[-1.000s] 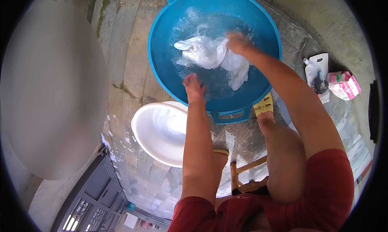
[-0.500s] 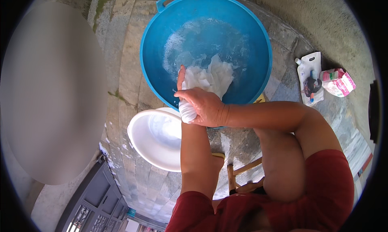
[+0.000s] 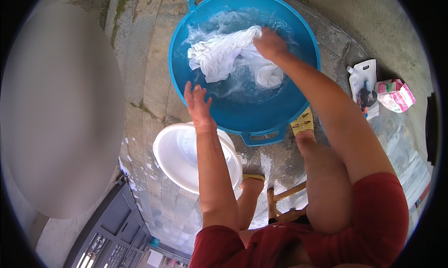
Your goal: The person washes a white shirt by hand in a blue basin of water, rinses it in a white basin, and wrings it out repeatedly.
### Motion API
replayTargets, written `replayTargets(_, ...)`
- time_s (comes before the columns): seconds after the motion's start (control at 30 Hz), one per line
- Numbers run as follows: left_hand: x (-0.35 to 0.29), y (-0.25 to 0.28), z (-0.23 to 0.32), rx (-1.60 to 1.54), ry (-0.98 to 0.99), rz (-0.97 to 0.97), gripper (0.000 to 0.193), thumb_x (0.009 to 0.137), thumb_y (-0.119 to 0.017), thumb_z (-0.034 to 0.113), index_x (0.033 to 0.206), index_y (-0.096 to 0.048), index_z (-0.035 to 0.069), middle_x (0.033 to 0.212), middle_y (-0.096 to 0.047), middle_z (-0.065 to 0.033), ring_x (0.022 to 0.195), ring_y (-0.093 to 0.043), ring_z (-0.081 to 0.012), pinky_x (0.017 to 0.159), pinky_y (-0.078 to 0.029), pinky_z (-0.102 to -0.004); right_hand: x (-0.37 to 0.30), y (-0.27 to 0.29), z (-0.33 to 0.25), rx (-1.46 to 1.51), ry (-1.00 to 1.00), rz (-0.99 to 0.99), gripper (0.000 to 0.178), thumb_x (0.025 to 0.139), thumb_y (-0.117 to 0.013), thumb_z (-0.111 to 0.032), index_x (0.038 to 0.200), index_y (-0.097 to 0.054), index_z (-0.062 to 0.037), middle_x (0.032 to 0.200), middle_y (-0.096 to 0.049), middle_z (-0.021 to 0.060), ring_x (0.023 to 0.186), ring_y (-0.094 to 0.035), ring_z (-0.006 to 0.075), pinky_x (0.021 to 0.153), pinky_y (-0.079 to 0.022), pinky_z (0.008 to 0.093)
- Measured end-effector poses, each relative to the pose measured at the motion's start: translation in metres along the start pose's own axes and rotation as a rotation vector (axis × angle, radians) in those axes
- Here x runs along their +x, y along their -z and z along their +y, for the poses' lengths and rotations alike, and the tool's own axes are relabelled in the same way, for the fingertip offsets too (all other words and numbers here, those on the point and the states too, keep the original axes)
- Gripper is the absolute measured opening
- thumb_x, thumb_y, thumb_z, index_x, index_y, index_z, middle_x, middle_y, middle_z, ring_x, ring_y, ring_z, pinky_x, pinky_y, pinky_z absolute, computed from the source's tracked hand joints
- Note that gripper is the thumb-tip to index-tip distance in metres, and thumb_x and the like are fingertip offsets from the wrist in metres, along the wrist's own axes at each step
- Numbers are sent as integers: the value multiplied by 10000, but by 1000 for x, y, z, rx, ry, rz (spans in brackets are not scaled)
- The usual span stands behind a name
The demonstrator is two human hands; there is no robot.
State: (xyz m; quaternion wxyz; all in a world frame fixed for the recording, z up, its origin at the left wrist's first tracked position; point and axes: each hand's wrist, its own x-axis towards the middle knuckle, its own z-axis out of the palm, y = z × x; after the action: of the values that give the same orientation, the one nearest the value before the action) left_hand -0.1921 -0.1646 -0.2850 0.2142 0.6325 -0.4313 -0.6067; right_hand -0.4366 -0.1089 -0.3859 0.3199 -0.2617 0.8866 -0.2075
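A wet white cloth (image 3: 219,53) lies spread and crumpled in the large blue tub (image 3: 275,128), partly in cloudy water; whether it is a garment I cannot make out. At the cloth's far right end, my right hand (image 3: 272,45) is closed on a bunched edge, its fingertips partly hidden. My left hand (image 3: 199,108) hovers over the tub's near left rim, fingers spread and holding nothing. Below that hand stands a white basin (image 3: 163,149), its inside partly covered by my left forearm.
To the right, a white spouted pouch (image 3: 368,69), a brush (image 3: 367,85) and a pink-and-white bag (image 3: 396,97) sit by the wall. Near my feet are yellow sandals (image 3: 303,122) and a wooden stool (image 3: 287,193). A grey door (image 3: 112,221) is at lower left.
My hands have moved apart: the left let go of the cloth and drew back left, while the right reached farther into the tub. The bunched cloth is now spread in the water.
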Motion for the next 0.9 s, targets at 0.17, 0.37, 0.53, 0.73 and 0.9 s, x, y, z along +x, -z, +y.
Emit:
replayTargets(0.17, -3, -23, -37, -151, 137, -10, 613, 857, -593, 279, 1380, -311, 129, 1323, -427, -120, 1172, -454, -261, 941, -367, -431, -58, -37, -19, -540, 370, -619, 527, 871, -456, -315, 1358, -415, -118, 1304, -502, 177, 1188, -493, 336, 994, -385, 435)
replayTargets(0.37, -1, -56, -65, -284, 386, 25, 572, 865, -575, 325, 1348, -332, 137, 1300, -445, -143, 1181, -453, -300, 975, -352, -461, -5, 10, 9, -509, 209, -166, 426, 846, -486, -310, 1205, -548, -90, 1184, -574, 141, 1121, -513, 312, 927, -426, 421)
replayTargets(0.53, 30, -45, -70, -898, 589, -392, 619, 895, -381, 579, 1324, -435, 136, 1306, -466, -103, 1185, -438, -271, 1026, -315, -457, -140, -13, -49, 266, 709, -275, 247, 713, -589, -123, 927, -514, -25, 950, -576, 155, 909, -559, 362, 774, -458, 447)
replayTargets(0.73, -32, -55, -25, -797, 109, -525, 586, 888, -429, 549, 1287, -466, 122, 1217, -521, -91, 1122, -489, -263, 984, -378, -443, -199, 18, -66, 556, 654, -492, 304, 704, -655, -126, 946, -488, -52, 891, -571, 167, 864, -575, 367, 706, -463, 440)
replayTargets(0.9, -19, -58, -20, -883, 333, -359, 424, 909, -401, 410, 1176, -506, 97, 1146, -559, -96, 1075, -530, -248, 926, -440, -392, -148, -11, -57, 478, 901, -215, 420, 660, -737, -204, 1045, -574, -169, 920, -611, 120, 863, -610, 338, 723, -490, 405)
